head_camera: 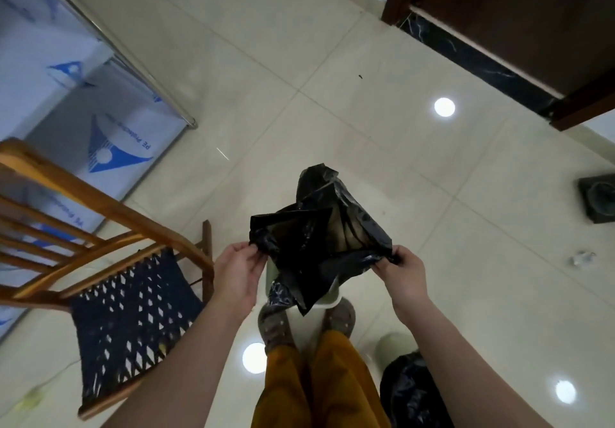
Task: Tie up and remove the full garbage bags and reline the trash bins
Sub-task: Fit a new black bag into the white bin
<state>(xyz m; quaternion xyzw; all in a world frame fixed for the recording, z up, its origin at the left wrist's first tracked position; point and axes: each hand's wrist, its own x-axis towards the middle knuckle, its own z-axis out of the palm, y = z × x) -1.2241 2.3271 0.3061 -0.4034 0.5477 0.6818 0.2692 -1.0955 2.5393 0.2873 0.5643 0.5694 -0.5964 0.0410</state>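
A person stands on a shiny tile floor (332, 45) and looks down. Both hands hold a black bag (319, 234) up in the air, in front of the legs. The left hand (238, 273) pinches the bag's left edge with thumb and fingers, so its grip is tight on the bag. The right hand (404, 278) pinches the right edge the same way. The bag is pulled wide between them and looks crumpled, with its top open.

Just under the bag, by the feet, is a pale green bin (327, 298). The bag hides most of it.

A full black bag (409, 394) sits on the floor low on the right, beside the right arm.

A wooden chair (109, 261) with a dark woven seat stands on the left. A dark brown door (519, 18) is at the top right.
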